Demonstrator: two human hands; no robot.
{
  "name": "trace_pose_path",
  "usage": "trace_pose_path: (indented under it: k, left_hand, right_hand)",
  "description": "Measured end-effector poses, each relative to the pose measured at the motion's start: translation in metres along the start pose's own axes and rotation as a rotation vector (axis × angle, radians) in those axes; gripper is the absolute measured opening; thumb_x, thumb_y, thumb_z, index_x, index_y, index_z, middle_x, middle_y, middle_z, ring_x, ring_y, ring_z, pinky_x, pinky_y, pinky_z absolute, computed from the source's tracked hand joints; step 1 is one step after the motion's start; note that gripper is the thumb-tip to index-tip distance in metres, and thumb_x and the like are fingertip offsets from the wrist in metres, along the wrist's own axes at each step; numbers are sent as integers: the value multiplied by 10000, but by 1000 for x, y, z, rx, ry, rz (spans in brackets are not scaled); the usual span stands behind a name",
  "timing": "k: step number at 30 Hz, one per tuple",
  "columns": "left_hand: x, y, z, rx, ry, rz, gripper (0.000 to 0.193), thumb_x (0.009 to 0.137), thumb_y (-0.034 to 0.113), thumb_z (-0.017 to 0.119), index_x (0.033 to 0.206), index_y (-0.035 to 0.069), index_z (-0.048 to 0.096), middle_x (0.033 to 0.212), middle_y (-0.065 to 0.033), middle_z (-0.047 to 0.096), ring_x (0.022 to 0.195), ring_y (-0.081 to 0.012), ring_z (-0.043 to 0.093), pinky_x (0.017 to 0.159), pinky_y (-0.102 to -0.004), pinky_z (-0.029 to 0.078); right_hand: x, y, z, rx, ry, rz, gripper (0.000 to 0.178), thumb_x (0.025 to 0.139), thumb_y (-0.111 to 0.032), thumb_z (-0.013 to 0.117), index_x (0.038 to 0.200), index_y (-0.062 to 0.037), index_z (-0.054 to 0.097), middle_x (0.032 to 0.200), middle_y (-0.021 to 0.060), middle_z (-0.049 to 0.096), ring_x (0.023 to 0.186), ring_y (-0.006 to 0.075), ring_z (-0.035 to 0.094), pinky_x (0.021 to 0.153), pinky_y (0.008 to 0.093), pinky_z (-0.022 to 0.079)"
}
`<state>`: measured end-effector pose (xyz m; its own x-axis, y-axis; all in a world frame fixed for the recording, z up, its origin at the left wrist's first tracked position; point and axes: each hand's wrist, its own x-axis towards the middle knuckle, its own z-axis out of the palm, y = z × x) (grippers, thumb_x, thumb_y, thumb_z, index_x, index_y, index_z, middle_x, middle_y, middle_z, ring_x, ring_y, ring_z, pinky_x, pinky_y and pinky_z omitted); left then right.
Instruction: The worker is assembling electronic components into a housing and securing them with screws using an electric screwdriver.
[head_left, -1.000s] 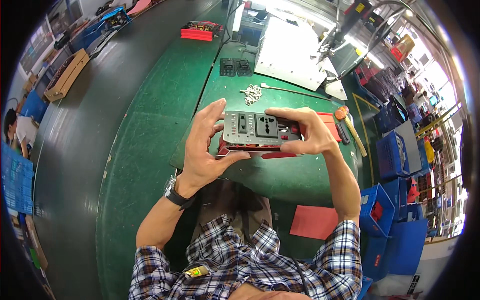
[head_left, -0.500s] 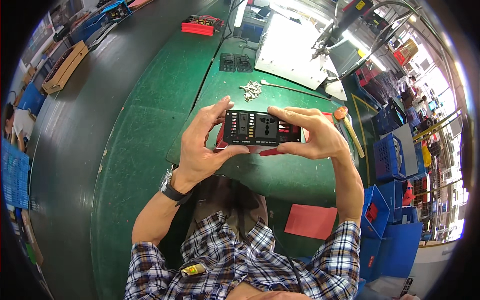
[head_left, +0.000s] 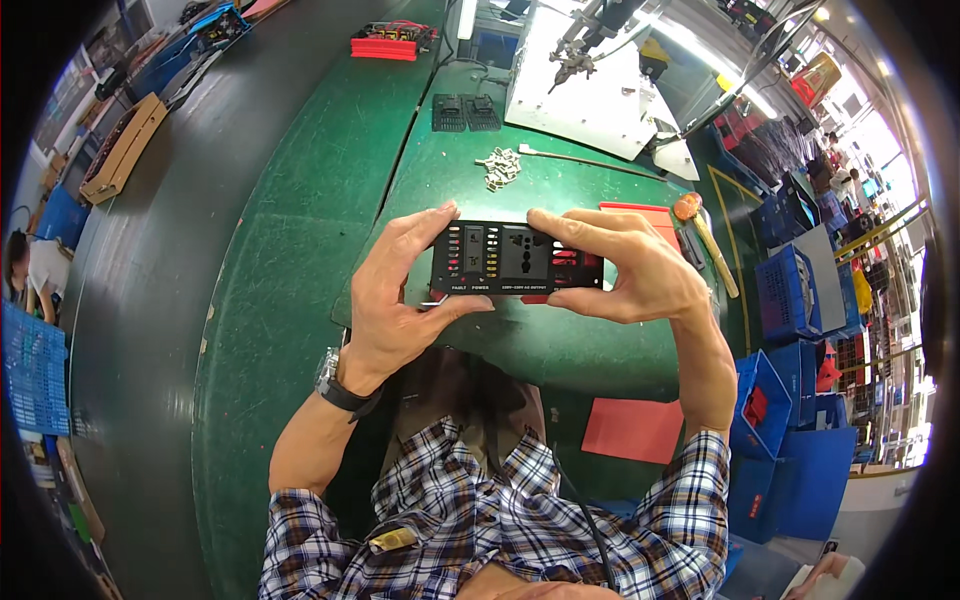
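Note:
Between my two hands is a power inverter (head_left: 522, 256), its black front panel with a socket, a switch and slotted vents turned up toward me. My left hand (head_left: 392, 290) grips its left end, thumb along the lower edge and fingers over the top corner. On the other end, my right hand (head_left: 645, 270) pinches it with the thumb below and fingers above. Red shows through the vents and under the lower edge; most of the body is hidden behind the panel. A red piece (head_left: 636, 209) lies on the green bench (head_left: 570, 350) behind my right hand.
Past the inverter are a pile of small pale connectors (head_left: 500, 170), a thin rod (head_left: 598, 164) and two black panels (head_left: 466, 113). A white machine (head_left: 572, 85) stands behind. At right lies a mallet (head_left: 718, 250). A red-cased unit (head_left: 385, 48) sits far off, beside the dark conveyor belt (head_left: 240, 150).
The inverter has tilted slightly, so its panel faces me more squarely and less red body shows below it. Both hands keep their grip. The whole view has shifted a little.

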<state>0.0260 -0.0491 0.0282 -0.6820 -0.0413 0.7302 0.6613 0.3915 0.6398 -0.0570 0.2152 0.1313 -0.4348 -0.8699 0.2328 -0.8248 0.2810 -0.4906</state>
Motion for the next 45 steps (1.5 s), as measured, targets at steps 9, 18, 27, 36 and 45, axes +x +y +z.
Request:
trace_pose_path:
  k: [9, 18, 27, 36, 45]
  left_hand:
    - [6, 6, -3, 90, -27, 155, 746, 636, 214, 976, 1307, 51, 692, 1451, -167, 623, 1231, -305, 675, 1003, -387, 595]
    - [0, 3, -6, 58, -54, 133, 704, 603, 191, 974, 1271, 131, 762, 1454, -151, 627, 1190, -277, 685, 983, -372, 590]
    - [-2, 4, -5, 141, -75, 139, 709, 601, 222, 954, 1283, 171, 767, 1468, -168, 612, 1185, -299, 673, 969, -385, 588]
    - [15, 13, -9, 287, -220, 226, 714, 683, 263, 897, 1370, 194, 715, 1566, -225, 509, 1162, -357, 657, 948, -413, 569]
    - [20, 9, -9, 297, -300, 194, 752, 741, 285, 871, 1454, 205, 647, 1609, -247, 441, 1198, -376, 623, 985, -443, 545]
  right_hand:
    - [-5, 0, 2, -32, 2, -36, 832, 762, -163, 885, 1511, -32, 550, 1059, 152, 708, 858, 290, 673, 776, 388, 532]
    - [-7, 1, 8, -28, 41, -48, 832, 769, -157, 883, 1520, -46, 543, 1092, 159, 711, 858, 306, 676, 779, 391, 536]
    - [-8, 2, 6, -63, 20, 2, 837, 775, -178, 882, 1523, -42, 533, 1226, 190, 697, 985, 342, 697, 856, 407, 548]
    - [-12, 16, 12, 63, 38, -4, 834, 794, -214, 877, 1511, 15, 519, 1365, 226, 660, 1203, 371, 662, 1019, 425, 521]
    - [-4, 20, 6, 200, -24, 148, 841, 797, -238, 885, 1518, -3, 521, 1467, 217, 604, 1356, 348, 586, 1124, 420, 467]
